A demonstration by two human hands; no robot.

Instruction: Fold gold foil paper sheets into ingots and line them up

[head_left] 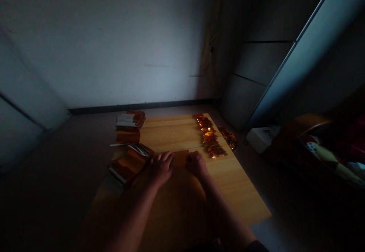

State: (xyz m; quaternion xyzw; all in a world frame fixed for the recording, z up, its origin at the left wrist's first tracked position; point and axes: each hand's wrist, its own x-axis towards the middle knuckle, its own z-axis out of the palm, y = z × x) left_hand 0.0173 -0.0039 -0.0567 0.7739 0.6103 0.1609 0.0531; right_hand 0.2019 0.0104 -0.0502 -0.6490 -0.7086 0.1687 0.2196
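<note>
A flat gold-brown foil sheet (180, 158) lies on the wooden table between my hands. My left hand (163, 165) rests palm down at the sheet's left end, its fingers somewhat spread. At the right end, my right hand (196, 164) is closed, with curled fingers gripping the sheet's edge. Just left of my left hand is a stack of shiny orange foil sheets (129, 164) with white edges. Dim light hides the fine detail of the fingertips.
More foil stacks (127, 134) stand along the left edge of the wooden table (168, 130). A row of folded gold foil pieces (211, 138) runs along its right side. Beyond that edge is a heap of similar foil (229, 138). A white box (261, 138) stands further right.
</note>
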